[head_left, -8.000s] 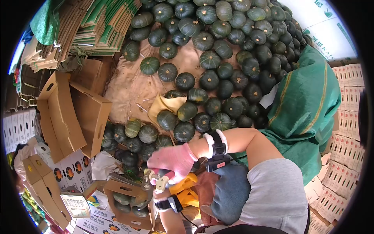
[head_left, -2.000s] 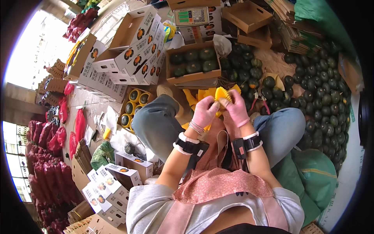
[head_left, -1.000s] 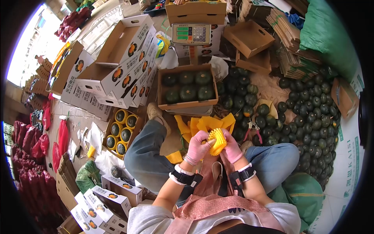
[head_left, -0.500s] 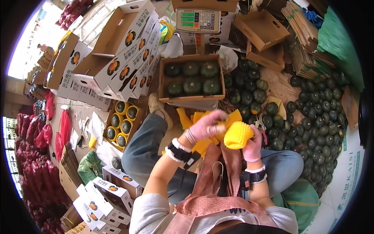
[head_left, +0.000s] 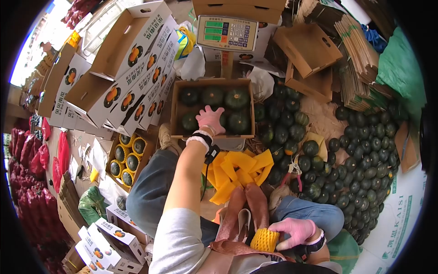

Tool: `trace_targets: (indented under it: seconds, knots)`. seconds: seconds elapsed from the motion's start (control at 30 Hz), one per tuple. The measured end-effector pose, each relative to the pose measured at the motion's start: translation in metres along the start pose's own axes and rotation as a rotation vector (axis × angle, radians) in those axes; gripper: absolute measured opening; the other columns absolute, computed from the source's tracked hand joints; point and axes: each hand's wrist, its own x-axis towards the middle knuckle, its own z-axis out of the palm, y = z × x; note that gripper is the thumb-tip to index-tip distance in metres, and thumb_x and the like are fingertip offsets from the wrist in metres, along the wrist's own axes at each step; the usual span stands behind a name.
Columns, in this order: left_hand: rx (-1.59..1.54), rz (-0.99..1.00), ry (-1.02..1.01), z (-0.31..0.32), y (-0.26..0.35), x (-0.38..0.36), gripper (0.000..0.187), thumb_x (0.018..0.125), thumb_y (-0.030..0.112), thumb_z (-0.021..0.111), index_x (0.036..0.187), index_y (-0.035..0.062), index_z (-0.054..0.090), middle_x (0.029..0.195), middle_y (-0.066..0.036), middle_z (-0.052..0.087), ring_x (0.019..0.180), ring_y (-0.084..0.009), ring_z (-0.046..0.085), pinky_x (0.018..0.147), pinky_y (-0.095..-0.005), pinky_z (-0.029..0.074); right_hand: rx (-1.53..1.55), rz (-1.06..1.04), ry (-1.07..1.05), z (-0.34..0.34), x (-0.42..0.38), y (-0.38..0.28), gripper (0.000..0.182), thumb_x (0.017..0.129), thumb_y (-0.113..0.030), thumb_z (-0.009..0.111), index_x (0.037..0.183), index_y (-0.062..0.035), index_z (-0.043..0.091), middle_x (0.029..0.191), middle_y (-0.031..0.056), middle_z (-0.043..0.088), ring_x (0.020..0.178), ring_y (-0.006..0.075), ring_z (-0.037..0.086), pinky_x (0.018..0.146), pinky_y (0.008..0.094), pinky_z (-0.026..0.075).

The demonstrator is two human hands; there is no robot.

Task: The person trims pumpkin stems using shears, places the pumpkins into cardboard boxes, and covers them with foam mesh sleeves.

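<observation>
My left hand, in a pink glove, reaches into the cardboard box below the scale. Its fingers are spread over the front-middle pumpkin, which they mostly hide. Around it sit several dark green pumpkins. Low in front of my body, my right hand, also gloved in pink, pinches the edge of a yellow foam net sleeve. The sleeve rests near my lap, and whether anything is inside it cannot be made out. Flat yellow foam nets lie in a heap between my legs.
A digital scale display rises behind the box. To the left stand stacked white cartons and a box of netted pumpkins. Loose pumpkins cover the floor at right, with pink-handled pliers nearer me. Flattened cardboard is piled behind.
My left hand has left the yellow sleeve and moved forward onto a pumpkin in the box. My right hand has drawn the sleeve down towards my lap. The view has shifted slightly.
</observation>
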Motion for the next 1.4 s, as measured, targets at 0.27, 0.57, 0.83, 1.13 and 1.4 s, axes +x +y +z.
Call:
trace_targets:
  seconds: [0.27, 0.57, 0.83, 1.13, 1.4]
  knots:
    - [-0.644, -0.041, 0.582, 0.003, -0.082, 0.002, 0.083, 0.052, 0.031, 0.082, 0.126, 0.0254, 0.047, 0.115, -0.020, 0.046, 0.101, -0.0377, 0.053, 0.091, -0.0416, 0.046, 0.210, -0.222, -0.047, -0.005, 0.009, 0.042, 0.038, 0.082, -0.008, 0.068, 0.116, 0.0036, 0.055, 0.105, 0.0096, 0.064, 0.096, 0.0133, 0.059, 0.083, 0.0263, 0.045]
    - [-1.218, 0.301, 0.191, 0.033, -0.118, 0.028, 0.075, 0.059, 0.014, 0.080, 0.126, 0.0119, 0.045, 0.111, -0.011, 0.054, 0.104, -0.0237, 0.051, 0.089, -0.0342, 0.045, 0.238, -0.145, -0.123, -0.008, 0.018, 0.030, 0.038, 0.078, -0.006, 0.072, 0.112, 0.0049, 0.058, 0.106, 0.0077, 0.065, 0.096, 0.0137, 0.060, 0.084, 0.0266, 0.046]
    - [-0.084, 0.069, 0.361, 0.040, -0.095, -0.002, 0.042, 0.073, 0.040, 0.069, 0.110, 0.0215, 0.062, 0.136, -0.016, 0.037, 0.127, -0.0390, 0.031, 0.104, -0.0496, 0.030, 0.297, -0.261, 0.098, -0.003, 0.026, 0.051, 0.034, 0.082, -0.006, 0.068, 0.114, 0.0026, 0.057, 0.104, 0.0054, 0.066, 0.094, 0.0103, 0.058, 0.083, 0.0242, 0.045]
    - [-0.130, 0.355, 0.292, 0.071, -0.058, -0.042, 0.021, 0.077, 0.024, 0.063, 0.096, 0.0168, 0.066, 0.099, -0.008, 0.058, 0.095, -0.0315, 0.054, 0.076, -0.0432, 0.046, 0.366, -0.293, 0.270, -0.007, 0.019, 0.071, 0.028, 0.085, -0.008, 0.065, 0.111, 0.0000, 0.055, 0.103, 0.0014, 0.062, 0.097, 0.0108, 0.056, 0.086, 0.0250, 0.044]
    - [-0.283, 0.314, 0.350, 0.110, 0.014, -0.097, 0.053, 0.076, 0.033, 0.065, 0.126, 0.0188, 0.050, 0.121, -0.013, 0.050, 0.114, -0.0345, 0.044, 0.099, -0.0508, 0.033, 0.387, -0.438, 0.480, -0.006, 0.036, 0.079, 0.031, 0.086, -0.018, 0.066, 0.110, -0.0021, 0.055, 0.101, 0.0004, 0.061, 0.095, 0.0096, 0.056, 0.085, 0.0256, 0.045]
